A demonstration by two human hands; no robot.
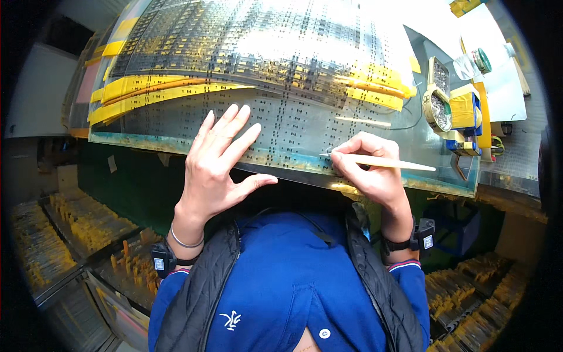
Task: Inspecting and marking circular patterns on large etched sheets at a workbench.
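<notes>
My left hand point(214, 161) is spread on a clear film sheet point(267, 120) printed with rows of small black marks, its fingers stretched out near the table's front edge. In a pinch grip, my right hand point(372, 161) holds a slim cream-handled tool point(410, 166) like a pen or fine brush. Its thin tip points left, at the marks close to the sheet's front edge; I cannot tell whether it touches. Beyond both hands, yellow tape strips point(152, 94) run along the edge of a large dark-patterned film point(234, 47).
At the right stand a round tin point(437, 111), a clear jar point(474, 63) with a green rim, and a blue-and-yellow tape dispenser point(466, 117). A bent metal piece point(458, 167) lies near the glass tabletop's right corner. Racks of yellow-tabbed sheets point(88, 223) flank me below.
</notes>
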